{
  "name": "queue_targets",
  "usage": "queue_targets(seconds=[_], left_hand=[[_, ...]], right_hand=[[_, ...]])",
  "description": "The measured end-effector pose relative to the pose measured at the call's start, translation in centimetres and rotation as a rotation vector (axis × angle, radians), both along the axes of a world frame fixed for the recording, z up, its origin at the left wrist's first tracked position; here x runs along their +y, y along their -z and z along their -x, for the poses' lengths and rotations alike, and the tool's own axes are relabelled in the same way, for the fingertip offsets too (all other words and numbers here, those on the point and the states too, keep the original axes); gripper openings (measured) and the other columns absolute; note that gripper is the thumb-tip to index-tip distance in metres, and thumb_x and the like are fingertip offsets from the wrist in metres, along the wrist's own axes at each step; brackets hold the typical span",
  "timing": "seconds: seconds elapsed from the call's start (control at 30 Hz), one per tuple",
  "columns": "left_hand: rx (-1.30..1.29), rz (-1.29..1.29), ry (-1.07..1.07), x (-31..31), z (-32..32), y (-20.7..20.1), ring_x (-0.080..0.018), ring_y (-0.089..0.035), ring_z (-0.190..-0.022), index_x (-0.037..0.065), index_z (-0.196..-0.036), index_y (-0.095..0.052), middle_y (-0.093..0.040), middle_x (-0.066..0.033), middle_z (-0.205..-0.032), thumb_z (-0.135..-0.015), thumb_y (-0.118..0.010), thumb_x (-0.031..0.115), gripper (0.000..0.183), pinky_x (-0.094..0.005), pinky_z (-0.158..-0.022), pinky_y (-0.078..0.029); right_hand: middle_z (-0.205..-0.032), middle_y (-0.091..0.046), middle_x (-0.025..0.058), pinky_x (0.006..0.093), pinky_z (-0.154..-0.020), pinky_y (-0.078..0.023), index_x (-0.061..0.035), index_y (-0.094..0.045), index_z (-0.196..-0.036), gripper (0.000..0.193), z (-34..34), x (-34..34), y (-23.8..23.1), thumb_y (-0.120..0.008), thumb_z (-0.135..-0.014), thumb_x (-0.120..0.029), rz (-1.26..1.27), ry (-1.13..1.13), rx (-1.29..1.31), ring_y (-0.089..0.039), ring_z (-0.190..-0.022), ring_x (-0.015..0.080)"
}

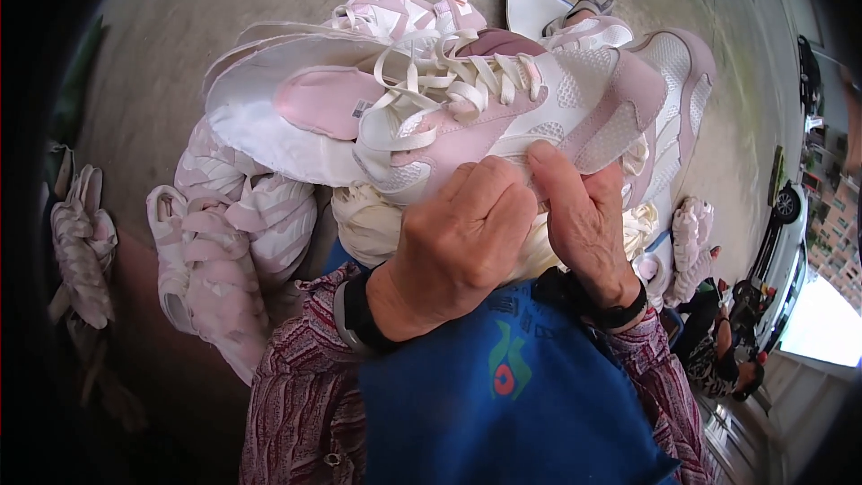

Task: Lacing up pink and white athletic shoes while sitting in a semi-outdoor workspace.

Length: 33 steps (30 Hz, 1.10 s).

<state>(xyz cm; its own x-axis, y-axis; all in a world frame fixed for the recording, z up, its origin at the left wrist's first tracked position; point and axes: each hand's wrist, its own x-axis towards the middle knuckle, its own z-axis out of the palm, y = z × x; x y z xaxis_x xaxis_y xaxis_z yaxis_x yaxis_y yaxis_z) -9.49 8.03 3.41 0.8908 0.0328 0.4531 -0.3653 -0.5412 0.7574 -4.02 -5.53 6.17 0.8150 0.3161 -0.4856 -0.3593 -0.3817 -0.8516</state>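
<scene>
A pink and white sneaker upper (494, 130) lies across the stack in front of me, its toe to the right and its wide white lining spread to the left. Cream laces (489, 81) run through its eyelets, with loose loops standing up near the ankle end. My left hand (462, 238) is closed at the upper's near edge, fingers curled so that the fingertips are hidden. Beside it, my right hand (584, 220) pinches the same edge, thumb on top. Whether a lace or other small piece is between the fingers, I cannot tell.
Under and behind it are more uppers (678, 90). Bundled uppers (215, 260) are heaped at the left, with another bundle (85, 251) farther left. Cream lace bundles (368, 220) sit below my work. A blue apron (503, 386) covers my lap. A person (723, 346) is at the right.
</scene>
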Motion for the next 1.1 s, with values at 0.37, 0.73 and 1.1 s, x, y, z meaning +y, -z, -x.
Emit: queue_targets(seconds=[0.37, 0.73, 1.1], left_hand=[[0.727, 0.453, 0.048, 7.9, -1.9, 3.5, -0.0242, -0.057, -0.100, -0.006, -0.128, -0.042, -0.060, -0.0195, -0.108, -0.097, -0.046, 0.022, 0.042, -0.0307, -0.090, -0.043], [0.709, 0.527, 0.326, 4.2, 0.4, 2.0, -0.0282, -0.047, -0.119, -0.008, -0.137, -0.025, -0.046, -0.0274, -0.128, -0.093, -0.048, 0.013, 0.054, -0.0356, -0.101, -0.034], [0.567, 0.299, 0.370, 3.5, -1.8, 1.3, -0.0409, -0.054, -0.113, -0.015, -0.137, -0.019, -0.046, -0.0353, -0.123, -0.086, -0.047, 0.007, 0.062, -0.0401, -0.095, -0.043]], right_hand=[[-0.128, -0.052, 0.0182, 0.0388, -0.096, -0.048, 0.0049, -0.033, -0.137, 0.057, 2.1, -5.2, -1.5, -0.057, -0.087, -0.011, -0.417, 0.280, 0.205, -0.056, -0.113, 0.0275], [-0.115, -0.061, 0.0073, 0.0282, -0.080, -0.050, 0.0003, -0.047, -0.130, 0.048, 5.0, -11.3, -0.7, -0.065, -0.086, -0.004, -0.309, 0.259, 0.290, -0.058, -0.099, 0.0149], [-0.130, -0.049, 0.0117, 0.0329, -0.096, -0.043, -0.0012, -0.028, -0.141, 0.065, 3.5, -9.0, 0.7, -0.061, -0.084, 0.000, -0.634, 0.462, 0.235, -0.052, -0.115, 0.0211]])
